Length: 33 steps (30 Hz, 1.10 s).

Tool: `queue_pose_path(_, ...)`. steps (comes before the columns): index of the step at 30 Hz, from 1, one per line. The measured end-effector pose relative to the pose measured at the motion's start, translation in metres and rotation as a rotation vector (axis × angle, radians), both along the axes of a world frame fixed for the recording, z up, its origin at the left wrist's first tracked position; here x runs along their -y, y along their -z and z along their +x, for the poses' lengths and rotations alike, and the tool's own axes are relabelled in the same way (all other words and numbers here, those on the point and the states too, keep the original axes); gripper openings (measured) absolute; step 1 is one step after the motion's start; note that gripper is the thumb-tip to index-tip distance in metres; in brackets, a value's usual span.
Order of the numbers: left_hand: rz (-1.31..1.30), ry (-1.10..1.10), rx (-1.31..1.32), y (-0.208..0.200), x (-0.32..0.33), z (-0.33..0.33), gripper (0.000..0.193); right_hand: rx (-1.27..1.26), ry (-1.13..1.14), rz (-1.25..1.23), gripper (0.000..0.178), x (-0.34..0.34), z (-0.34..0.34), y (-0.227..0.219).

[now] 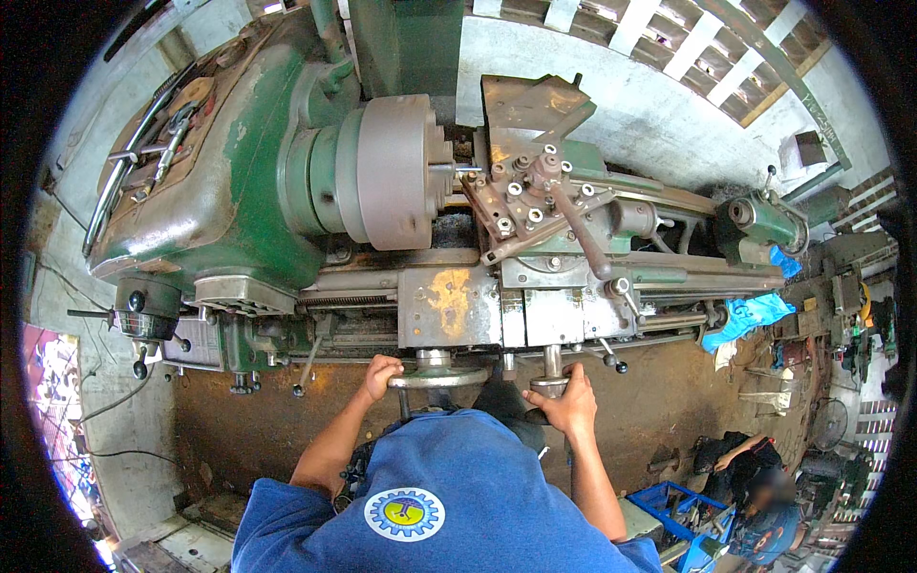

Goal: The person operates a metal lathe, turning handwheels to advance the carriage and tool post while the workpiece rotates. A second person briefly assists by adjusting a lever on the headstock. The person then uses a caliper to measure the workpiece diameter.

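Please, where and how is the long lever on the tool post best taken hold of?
Probably by the thick, rounded outer end of the lever, with the right hand coming from the person's side. The lever slants from the tool post toward the person and rightward, so this end stands away from the bolts. That hand, at the small handwheel, is also nearer.

I get fairly bright daylight around the lathe chuck (396, 172), which reads crisp and mostly matte. Above and right of it, light shows through a slatted wall opening (702, 48); far to its lower left, a bright patch (53, 411) burns out with violet fringing. I catch glare on the carriage (564, 320), right of and below the chuck. Lower still, the brown floor (669, 401) looks dimmer. Around the chuck, my fisheye bows straight edges toward a black rim.
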<state>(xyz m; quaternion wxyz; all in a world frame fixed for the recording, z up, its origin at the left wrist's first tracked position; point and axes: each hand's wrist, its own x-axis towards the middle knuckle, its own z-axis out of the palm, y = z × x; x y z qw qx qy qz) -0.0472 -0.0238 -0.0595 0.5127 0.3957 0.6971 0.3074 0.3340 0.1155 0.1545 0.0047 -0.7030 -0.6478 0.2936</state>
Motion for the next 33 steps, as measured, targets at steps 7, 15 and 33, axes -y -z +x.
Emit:
queue_pose_path(7, 0.043, 0.017, -0.025, 0.012, 0.003, -0.004, 0.03, -0.003, 0.014, -0.009, 0.09, 0.001, -0.002, -0.004)
queue_pose_path(15, 0.078, -0.057, 0.106, 0.022, 0.003, -0.004, 0.034, -0.022, 0.003, 0.004, 0.089, 0.001, -0.001, -0.003)
queue_pose_path(33, 0.361, -0.199, 0.132, 0.005, -0.005, 0.017, 0.04, -0.012, 0.002, 0.008, 0.09, 0.001, -0.001, -0.002)
